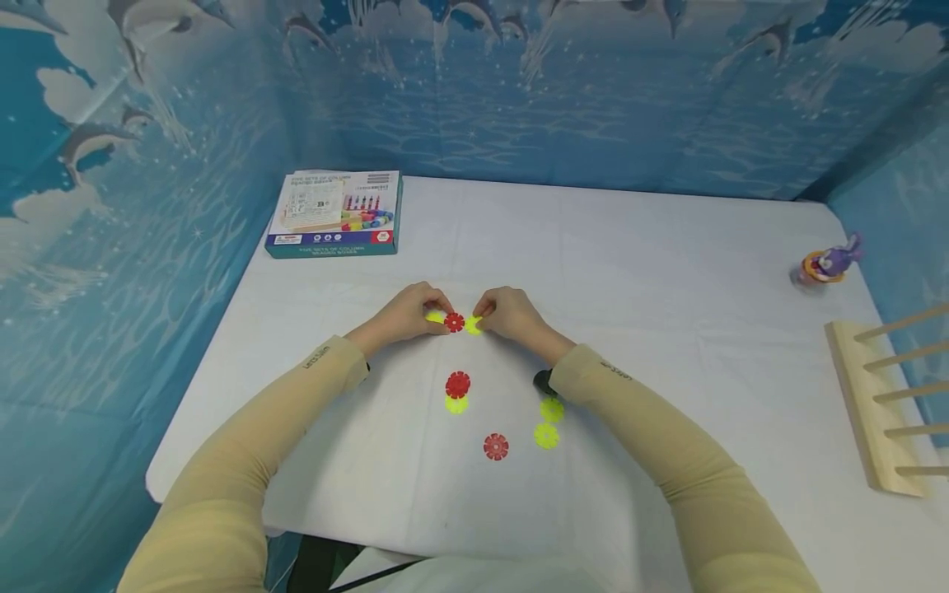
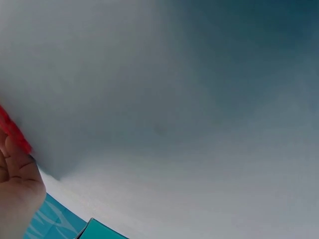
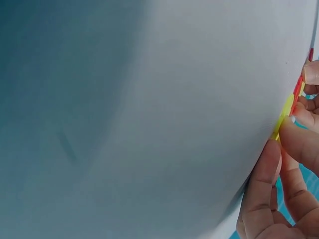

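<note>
A blue sea-patterned cloth (image 1: 556,115) printed with dolphins hangs behind and to the left, taking up the most room. In front of it spreads the white surface (image 1: 630,272), which carries everything else. Two tan sleeves, the left sleeve (image 1: 222,473) and the right sleeve (image 1: 667,453), reach in from the near edge. At the far right stands a pale wooden rack (image 1: 853,403) with a row of round pegs, and at the back left lies a printed box (image 1: 334,210) with green sides.

The left hand (image 1: 408,314) and the right hand (image 1: 516,315) face each other near the middle of the surface. Near the right back corner is a purple toy (image 1: 836,259) with a yellow-orange ring.

Smallest are the notched discs. The left grip is narrow, pinching a red disc (image 1: 455,322) and the yellow disc (image 1: 434,316) beside it; the right grip pinches another yellow disc (image 1: 474,326) right next to the red one. Fingers cover the edges, so whether these two are joined or merely meet is hard to tell. Closer to the person, a second red disc (image 1: 457,385) overlaps a yellow one (image 1: 456,406), two yellow discs (image 1: 546,436) sit near the right sleeve, and a lone red disc (image 1: 496,446) lies nearest.
</note>
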`<action>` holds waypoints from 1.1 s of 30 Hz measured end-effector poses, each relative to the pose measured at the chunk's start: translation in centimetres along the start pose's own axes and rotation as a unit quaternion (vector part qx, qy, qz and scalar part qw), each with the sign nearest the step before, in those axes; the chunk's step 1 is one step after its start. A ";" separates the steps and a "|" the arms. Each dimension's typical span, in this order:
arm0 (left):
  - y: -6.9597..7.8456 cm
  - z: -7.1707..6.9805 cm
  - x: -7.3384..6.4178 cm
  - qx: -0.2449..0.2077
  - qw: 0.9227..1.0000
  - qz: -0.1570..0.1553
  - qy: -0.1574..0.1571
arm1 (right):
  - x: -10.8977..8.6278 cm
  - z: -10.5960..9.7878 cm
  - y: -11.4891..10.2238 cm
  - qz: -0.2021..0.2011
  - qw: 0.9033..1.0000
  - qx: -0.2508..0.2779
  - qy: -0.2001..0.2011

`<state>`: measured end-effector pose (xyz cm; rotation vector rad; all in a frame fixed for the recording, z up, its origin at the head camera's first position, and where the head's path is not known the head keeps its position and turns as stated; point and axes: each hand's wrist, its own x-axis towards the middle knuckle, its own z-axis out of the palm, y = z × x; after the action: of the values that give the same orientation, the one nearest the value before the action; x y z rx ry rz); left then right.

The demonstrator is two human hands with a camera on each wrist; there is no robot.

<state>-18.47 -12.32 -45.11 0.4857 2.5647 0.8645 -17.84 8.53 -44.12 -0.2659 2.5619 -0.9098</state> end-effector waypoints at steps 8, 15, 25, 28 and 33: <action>-0.1 0.0 0.1 0.005 1.000 0.003 -0.006 | -0.1 -0.1 0.1 0.002 1.000 0.003 0.001; 0.2 -0.3 0.1 0.004 1.000 0.009 -0.020 | -0.1 -0.2 0.0 0.004 1.000 0.004 0.001; 1.0 0.1 0.3 0.013 0.998 0.059 -0.014 | -0.1 -0.2 0.0 0.001 1.000 0.001 -0.002; 1.2 0.3 0.4 0.027 0.998 0.058 -0.008 | 0.0 -0.2 0.0 0.003 1.000 0.000 -0.005; 1.5 0.8 0.7 0.049 0.997 0.056 -0.003 | 0.0 -0.4 0.0 0.016 1.000 0.009 -0.003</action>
<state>-18.45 -10.48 -44.89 0.6666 2.6037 0.7767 -18.00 8.74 -43.85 -0.2203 2.5444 -0.9184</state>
